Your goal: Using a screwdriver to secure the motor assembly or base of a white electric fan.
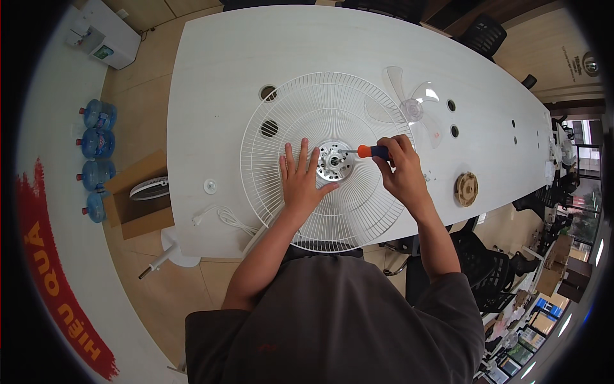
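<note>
A white round wire fan grille [275, 198] lies on the white table with a silver metal hub plate [334, 168] at its middle. My left hand [300, 182] rests on the grille just left of the hub, fingers spread, thumb near the hub's lower edge. My right hand [403, 173] grips an orange and dark-blue screwdriver [372, 152] held almost level, its shaft reaching left to the upper part of the hub; whether the tip touches a screw is too small to tell. A white power cable [227, 217] lies at the grille's lower left.
The white table [211, 64] also holds a clear fan blade [394, 77], a tan round part [466, 189] and a small white disc [210, 186]. An open cardboard box [144, 227], a white stand base [182, 253] and blue water bottles [96, 146] are at left. Black chairs [478, 271] stand around.
</note>
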Demonstrator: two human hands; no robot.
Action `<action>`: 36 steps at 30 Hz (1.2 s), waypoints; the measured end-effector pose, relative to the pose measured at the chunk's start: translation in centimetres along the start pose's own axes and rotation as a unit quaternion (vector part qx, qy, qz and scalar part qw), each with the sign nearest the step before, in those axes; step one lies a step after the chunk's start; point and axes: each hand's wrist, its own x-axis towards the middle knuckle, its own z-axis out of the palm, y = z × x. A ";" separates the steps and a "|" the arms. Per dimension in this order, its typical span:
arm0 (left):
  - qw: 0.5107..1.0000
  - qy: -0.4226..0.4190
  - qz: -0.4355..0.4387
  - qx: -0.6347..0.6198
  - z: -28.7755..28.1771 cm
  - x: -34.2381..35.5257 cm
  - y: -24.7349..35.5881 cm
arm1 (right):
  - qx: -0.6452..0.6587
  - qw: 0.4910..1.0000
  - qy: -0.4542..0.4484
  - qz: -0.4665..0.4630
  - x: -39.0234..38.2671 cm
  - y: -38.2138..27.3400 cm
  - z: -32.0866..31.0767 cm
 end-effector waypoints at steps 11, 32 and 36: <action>1.000 -0.007 -0.003 -0.004 -0.2 0.0 0.1 | -0.098 0.995 0.006 0.013 0.3 -1.1 0.6; 1.000 0.007 0.000 -0.004 -0.1 0.0 0.0 | -0.178 0.964 -0.177 0.089 3.7 -3.2 -0.7; 1.000 -0.002 -0.001 -0.007 -0.2 0.1 0.2 | -0.119 0.991 -0.019 -0.065 3.5 -2.0 0.0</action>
